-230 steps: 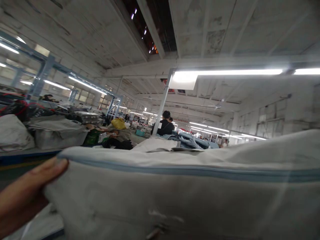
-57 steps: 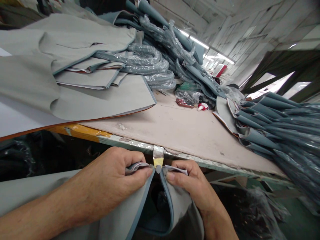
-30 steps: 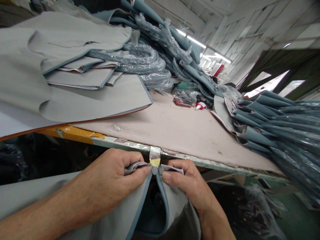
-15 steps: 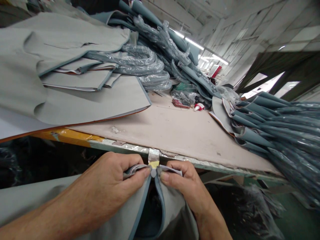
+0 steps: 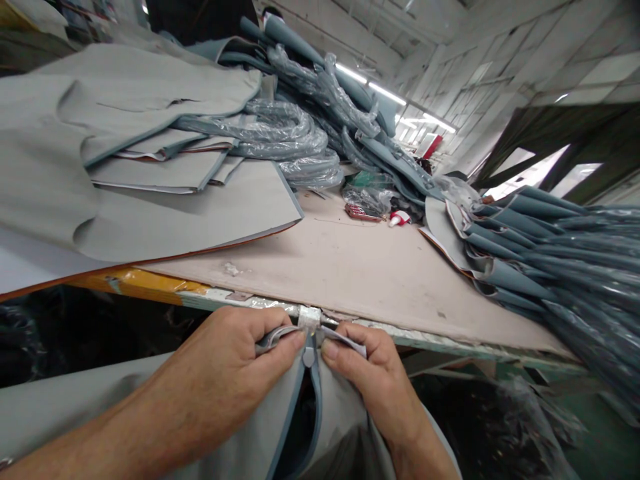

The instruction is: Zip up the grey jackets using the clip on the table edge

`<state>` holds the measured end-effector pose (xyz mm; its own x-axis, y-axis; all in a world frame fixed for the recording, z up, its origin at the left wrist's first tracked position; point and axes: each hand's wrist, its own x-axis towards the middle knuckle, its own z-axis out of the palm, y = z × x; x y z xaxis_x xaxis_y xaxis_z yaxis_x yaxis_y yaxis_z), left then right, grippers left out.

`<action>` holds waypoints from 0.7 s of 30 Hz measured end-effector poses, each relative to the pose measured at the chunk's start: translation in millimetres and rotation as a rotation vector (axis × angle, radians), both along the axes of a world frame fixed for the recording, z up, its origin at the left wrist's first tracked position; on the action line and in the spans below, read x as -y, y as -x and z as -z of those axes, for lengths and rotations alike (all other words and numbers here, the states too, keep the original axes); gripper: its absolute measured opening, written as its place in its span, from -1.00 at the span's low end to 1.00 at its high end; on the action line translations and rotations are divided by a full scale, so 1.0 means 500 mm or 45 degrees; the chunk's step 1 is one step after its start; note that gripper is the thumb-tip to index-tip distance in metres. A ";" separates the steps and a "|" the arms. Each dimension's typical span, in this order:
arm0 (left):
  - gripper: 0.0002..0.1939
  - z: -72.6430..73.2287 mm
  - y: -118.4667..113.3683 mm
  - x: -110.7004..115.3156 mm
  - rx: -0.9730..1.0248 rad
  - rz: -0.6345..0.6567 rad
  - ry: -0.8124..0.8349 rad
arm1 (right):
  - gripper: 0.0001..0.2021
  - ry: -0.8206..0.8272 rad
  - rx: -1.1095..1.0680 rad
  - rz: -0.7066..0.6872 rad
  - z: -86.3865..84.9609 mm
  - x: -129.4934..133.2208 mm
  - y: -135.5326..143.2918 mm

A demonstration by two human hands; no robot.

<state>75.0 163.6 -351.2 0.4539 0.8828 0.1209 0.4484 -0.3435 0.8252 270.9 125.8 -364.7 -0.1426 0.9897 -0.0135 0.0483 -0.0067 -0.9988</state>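
Grey fabric with blue-grey edging point(image 5: 345, 417) hangs from both hands below the table edge. My left hand point(image 5: 250, 353) is closed, pinching one folded edge between thumb and fingers. On the other side my right hand point(image 5: 367, 360) pinches the opposite edge the same way. Between the thumbs, the two edges meet at a small rounded grey piece point(image 5: 309, 358), with a narrow dark gap opening below it. Just above sits a taped metallic fitting point(image 5: 309, 317) on the table edge. Whether the grey piece is joined to that fitting, I cannot tell.
Large grey fabric panels point(image 5: 200, 223) overlap the table's left side. Blue-grey bundles in clear plastic point(image 5: 295, 133) lie behind them, and more folded pieces point(image 5: 520, 233) at right. A calculator-like red object point(image 5: 363, 213) and a red-and-white bottle point(image 5: 399, 219) lie on the tabletop point(image 5: 350, 267).
Both hands keep their pinch and sit slightly farther right in view. The rounded piece appears a little lower, and the gap between the fabric edges is narrower. The fitting's yellow part is now mostly hidden.
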 end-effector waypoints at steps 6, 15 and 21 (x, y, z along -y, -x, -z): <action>-0.54 0.005 0.003 -0.004 -0.138 0.049 0.112 | -0.62 0.047 0.061 -0.029 0.004 0.000 -0.010; -0.51 0.009 0.010 -0.006 -0.101 0.082 0.191 | -0.65 0.034 0.071 -0.053 0.010 -0.001 -0.017; -0.63 0.011 0.018 0.001 -0.104 0.101 0.229 | -0.64 0.035 0.085 -0.053 0.012 0.000 -0.016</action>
